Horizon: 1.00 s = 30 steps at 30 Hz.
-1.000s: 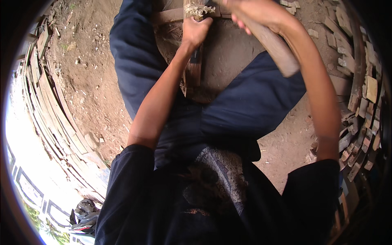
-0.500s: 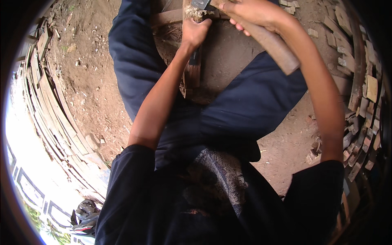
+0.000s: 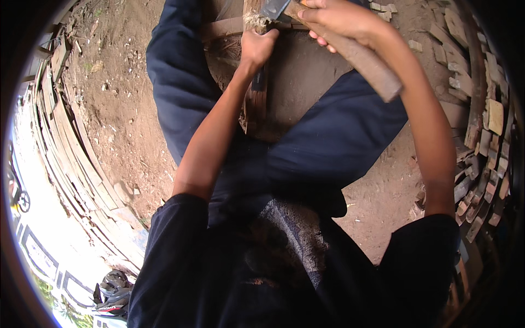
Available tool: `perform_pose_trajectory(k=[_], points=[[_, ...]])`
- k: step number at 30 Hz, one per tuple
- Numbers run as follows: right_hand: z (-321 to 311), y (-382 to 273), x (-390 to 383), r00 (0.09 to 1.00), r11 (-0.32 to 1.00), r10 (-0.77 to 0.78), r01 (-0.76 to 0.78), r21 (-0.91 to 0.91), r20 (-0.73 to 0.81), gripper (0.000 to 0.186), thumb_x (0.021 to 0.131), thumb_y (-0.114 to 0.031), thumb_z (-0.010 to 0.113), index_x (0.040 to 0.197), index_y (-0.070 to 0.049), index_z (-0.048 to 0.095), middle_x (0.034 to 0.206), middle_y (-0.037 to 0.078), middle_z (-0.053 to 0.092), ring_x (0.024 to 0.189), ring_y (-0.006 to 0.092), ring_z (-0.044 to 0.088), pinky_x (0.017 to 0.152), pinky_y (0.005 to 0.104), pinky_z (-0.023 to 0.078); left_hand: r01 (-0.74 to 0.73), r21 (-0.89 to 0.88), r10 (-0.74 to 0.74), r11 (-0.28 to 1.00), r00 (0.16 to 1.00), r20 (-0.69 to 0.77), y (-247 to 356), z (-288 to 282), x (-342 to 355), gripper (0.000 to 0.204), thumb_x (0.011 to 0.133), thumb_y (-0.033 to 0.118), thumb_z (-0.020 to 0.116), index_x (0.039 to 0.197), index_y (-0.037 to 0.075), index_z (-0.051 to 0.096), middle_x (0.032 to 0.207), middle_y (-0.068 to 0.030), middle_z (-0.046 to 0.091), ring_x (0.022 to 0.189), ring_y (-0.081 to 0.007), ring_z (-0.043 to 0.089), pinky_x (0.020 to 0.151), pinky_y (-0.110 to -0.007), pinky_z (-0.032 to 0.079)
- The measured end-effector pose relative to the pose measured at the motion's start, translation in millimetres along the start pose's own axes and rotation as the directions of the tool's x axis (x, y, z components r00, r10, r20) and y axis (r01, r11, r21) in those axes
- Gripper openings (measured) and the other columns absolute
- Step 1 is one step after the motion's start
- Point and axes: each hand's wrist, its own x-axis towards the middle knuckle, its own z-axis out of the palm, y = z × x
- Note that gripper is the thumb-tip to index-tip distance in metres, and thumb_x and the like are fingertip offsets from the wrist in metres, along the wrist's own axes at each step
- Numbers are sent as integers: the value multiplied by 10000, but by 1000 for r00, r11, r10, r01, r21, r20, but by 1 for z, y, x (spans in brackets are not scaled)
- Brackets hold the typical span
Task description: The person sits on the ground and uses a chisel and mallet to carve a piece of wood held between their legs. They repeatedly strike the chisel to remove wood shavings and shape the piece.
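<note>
The left hand [image 3: 258, 48] is wrapped around a frayed-topped tool [image 3: 255, 22]; the right hand [image 3: 343, 21] grips a hammer [image 3: 365, 64], its head [image 3: 275, 8] near that top. Beneath the left hand runs a beam [image 3: 255, 106]. Work seems under way; how much is done or left is hidden.

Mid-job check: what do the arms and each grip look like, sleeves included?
Both arms are a person's. The left sleeve and right sleeve are short and near-black; the forearms below are uncovered. The left grip and right grip are ungloved hands. No watch, bracelet or cable shows; I can't rule out rings on hidden fingers.
</note>
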Motion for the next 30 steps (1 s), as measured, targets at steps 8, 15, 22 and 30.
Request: perform_pose_trajectory(k=[8, 15, 22, 30], points=[[-13, 5, 4, 861, 846, -240, 412, 338, -448, 309, 1093, -255, 470, 1204, 7, 592, 821, 69, 614, 648, 162, 626, 516, 303, 551, 11, 31, -13, 999, 998, 55, -2, 1, -2, 251, 848, 228, 677, 739, 3, 655, 661, 2, 609, 578, -88, 529, 527, -324, 446], [-15, 12, -5, 999, 998, -38, 37, 47, 39, 334, 1095, -294, 480, 1182, 8, 594, 826, 97, 640, 631, 183, 642, 521, 314, 560, -42, 16, 43, 999, 997, -58, -9, 2, 3, 370, 803, 263, 690, 693, -79, 603, 597, -112, 609, 581, -159, 549, 609, -385, 506], [-9, 4, -3, 854, 832, -201, 408, 376, -480, 307, 1097, -255, 469, 1187, 13, 591, 830, 69, 620, 652, 157, 626, 540, 302, 553, 14, -2, -14, 1000, 1000, -7, -4, 5, 0, 354, 803, 251, 685, 699, -78, 609, 600, -100, 610, 593, -141, 553, 609, -382, 503], [-23, 33, 14, 995, 973, -99, 98, 207, -2, 297, 1093, -278, 492, 1167, -15, 610, 855, 100, 638, 673, 181, 642, 519, 328, 561, -35, 37, 34, 999, 999, 23, 1, -3, -10, 322, 824, 247, 695, 784, -71, 663, 660, -87, 646, 641, -144, 580, 647, -371, 511]])
